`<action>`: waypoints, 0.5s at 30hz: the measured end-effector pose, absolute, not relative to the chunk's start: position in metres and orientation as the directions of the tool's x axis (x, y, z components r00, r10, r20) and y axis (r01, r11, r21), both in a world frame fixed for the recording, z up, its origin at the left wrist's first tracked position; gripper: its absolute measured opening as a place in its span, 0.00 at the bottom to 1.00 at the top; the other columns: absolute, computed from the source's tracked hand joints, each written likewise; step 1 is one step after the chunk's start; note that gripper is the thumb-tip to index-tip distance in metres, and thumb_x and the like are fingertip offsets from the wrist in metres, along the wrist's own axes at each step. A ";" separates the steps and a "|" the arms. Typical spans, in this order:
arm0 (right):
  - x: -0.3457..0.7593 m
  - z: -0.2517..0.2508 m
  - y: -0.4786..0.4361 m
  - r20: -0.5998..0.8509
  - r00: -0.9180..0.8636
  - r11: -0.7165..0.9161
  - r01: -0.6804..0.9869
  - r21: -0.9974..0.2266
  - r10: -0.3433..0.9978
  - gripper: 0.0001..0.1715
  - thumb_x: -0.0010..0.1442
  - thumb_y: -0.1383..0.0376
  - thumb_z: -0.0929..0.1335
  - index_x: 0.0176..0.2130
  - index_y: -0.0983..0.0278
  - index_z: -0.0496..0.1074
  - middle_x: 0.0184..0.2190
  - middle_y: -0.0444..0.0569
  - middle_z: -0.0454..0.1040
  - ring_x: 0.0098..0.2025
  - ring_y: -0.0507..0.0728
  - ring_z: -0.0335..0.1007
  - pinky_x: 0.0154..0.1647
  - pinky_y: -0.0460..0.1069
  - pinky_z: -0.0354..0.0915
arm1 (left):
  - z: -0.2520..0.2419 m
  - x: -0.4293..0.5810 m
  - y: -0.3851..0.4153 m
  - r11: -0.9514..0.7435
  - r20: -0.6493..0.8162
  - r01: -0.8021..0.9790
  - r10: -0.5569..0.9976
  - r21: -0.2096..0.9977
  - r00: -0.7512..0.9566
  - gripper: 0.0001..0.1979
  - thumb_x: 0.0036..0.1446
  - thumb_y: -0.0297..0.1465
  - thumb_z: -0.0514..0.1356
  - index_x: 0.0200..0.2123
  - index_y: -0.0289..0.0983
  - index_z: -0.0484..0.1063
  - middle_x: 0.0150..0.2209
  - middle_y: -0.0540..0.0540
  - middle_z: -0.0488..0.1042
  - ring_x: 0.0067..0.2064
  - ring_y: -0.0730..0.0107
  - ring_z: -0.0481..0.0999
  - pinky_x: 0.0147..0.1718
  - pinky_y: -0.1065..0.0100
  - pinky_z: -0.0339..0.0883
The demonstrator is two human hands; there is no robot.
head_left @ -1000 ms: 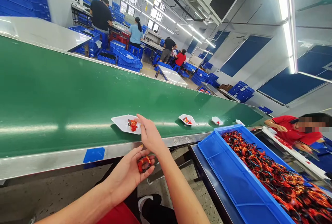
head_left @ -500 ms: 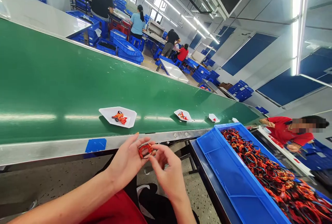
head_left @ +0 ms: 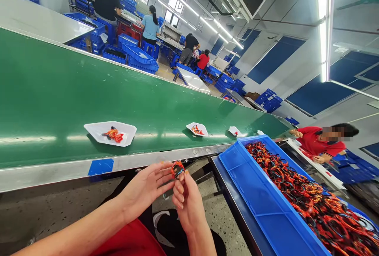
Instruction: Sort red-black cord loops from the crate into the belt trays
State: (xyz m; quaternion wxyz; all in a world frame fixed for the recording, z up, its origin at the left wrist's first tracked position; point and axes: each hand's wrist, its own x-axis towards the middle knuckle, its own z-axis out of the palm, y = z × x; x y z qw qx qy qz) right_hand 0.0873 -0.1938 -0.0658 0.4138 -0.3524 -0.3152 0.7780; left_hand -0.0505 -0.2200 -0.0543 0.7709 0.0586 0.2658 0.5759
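Note:
A small coil of red and black wire [head_left: 177, 170], with a bit of blue at its lower edge, is pinched upright between the thumb and fingers of my right hand [head_left: 189, 194]. My left hand [head_left: 145, 187] is beside it, palm up and fingers stretched out. Its fingertips reach the coil's left side; whether they touch it I cannot tell. Beyond my hands, on a green conveyor belt [head_left: 68, 90], lies a white tray [head_left: 128, 129] holding a few red, orange and black pieces [head_left: 113, 134]. A second white tray [head_left: 192, 126] with similar pieces is farther right.
To my right a blue bin [head_left: 251, 196] holds a heap of similar red and black coils [head_left: 296, 192]. The belt's metal edge [head_left: 59, 175] runs in front of me. A person in red [head_left: 310, 141] sits beyond the bin. Other people work in the background.
The coil has been raised off my left palm and turned upright in my right fingers. My left fingers have straightened. The white trays have shifted left in view.

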 end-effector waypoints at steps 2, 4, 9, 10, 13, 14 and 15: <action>0.089 -0.067 -0.193 -0.346 -0.430 -0.541 -0.513 -0.666 0.834 0.17 0.54 0.56 0.70 0.30 0.65 0.64 0.17 0.35 0.53 0.16 0.43 0.38 0.13 0.38 0.38 | -0.056 -0.050 -0.219 0.330 -0.346 -0.858 0.918 0.394 0.194 0.13 0.56 0.30 0.57 0.43 0.32 0.72 0.52 0.37 0.71 0.54 0.57 0.69 0.54 0.59 0.63; 0.089 -0.069 -0.191 -0.380 -0.443 -0.582 -0.566 -0.584 0.812 0.17 0.52 0.57 0.72 0.30 0.65 0.64 0.17 0.34 0.52 0.16 0.42 0.37 0.12 0.38 0.38 | -0.058 -0.050 -0.219 0.330 -0.355 -0.859 0.916 0.392 0.190 0.12 0.56 0.30 0.57 0.43 0.31 0.72 0.52 0.37 0.71 0.54 0.56 0.69 0.54 0.59 0.63; 0.090 -0.073 -0.188 -0.383 -0.462 -0.600 -0.601 -0.527 0.800 0.17 0.51 0.59 0.73 0.30 0.66 0.65 0.17 0.34 0.52 0.15 0.42 0.38 0.12 0.37 0.39 | -0.061 -0.049 -0.219 0.330 -0.385 -0.857 0.907 0.396 0.171 0.11 0.55 0.29 0.57 0.42 0.31 0.72 0.50 0.36 0.73 0.52 0.57 0.71 0.53 0.60 0.65; 0.090 -0.074 -0.187 -0.384 -0.461 -0.600 -0.602 -0.528 0.800 0.17 0.50 0.58 0.73 0.30 0.66 0.65 0.17 0.34 0.52 0.15 0.41 0.38 0.12 0.37 0.39 | -0.061 -0.049 -0.218 0.329 -0.389 -0.856 0.906 0.398 0.167 0.11 0.55 0.28 0.57 0.41 0.31 0.72 0.49 0.36 0.73 0.51 0.58 0.72 0.53 0.60 0.65; 0.090 -0.075 -0.187 -0.386 -0.455 -0.596 -0.597 -0.537 0.802 0.19 0.48 0.57 0.74 0.30 0.65 0.65 0.17 0.34 0.52 0.15 0.41 0.38 0.12 0.37 0.39 | -0.063 -0.048 -0.218 0.317 -0.388 -0.855 0.909 0.412 0.150 0.11 0.55 0.28 0.57 0.41 0.31 0.72 0.49 0.36 0.73 0.50 0.59 0.72 0.52 0.61 0.66; 0.090 -0.076 -0.187 -0.388 -0.450 -0.594 -0.592 -0.545 0.804 0.19 0.47 0.56 0.74 0.30 0.65 0.65 0.17 0.34 0.52 0.15 0.42 0.37 0.12 0.37 0.39 | -0.063 -0.048 -0.217 0.312 -0.385 -0.854 0.911 0.416 0.145 0.11 0.55 0.28 0.58 0.42 0.31 0.72 0.49 0.36 0.73 0.50 0.59 0.72 0.52 0.61 0.66; 0.090 -0.076 -0.187 -0.391 -0.442 -0.590 -0.585 -0.556 0.807 0.19 0.47 0.56 0.74 0.30 0.65 0.65 0.17 0.34 0.52 0.15 0.42 0.37 0.12 0.37 0.39 | -0.064 -0.048 -0.217 0.310 -0.385 -0.853 0.912 0.420 0.142 0.11 0.55 0.28 0.58 0.42 0.31 0.72 0.49 0.36 0.73 0.50 0.59 0.72 0.52 0.61 0.66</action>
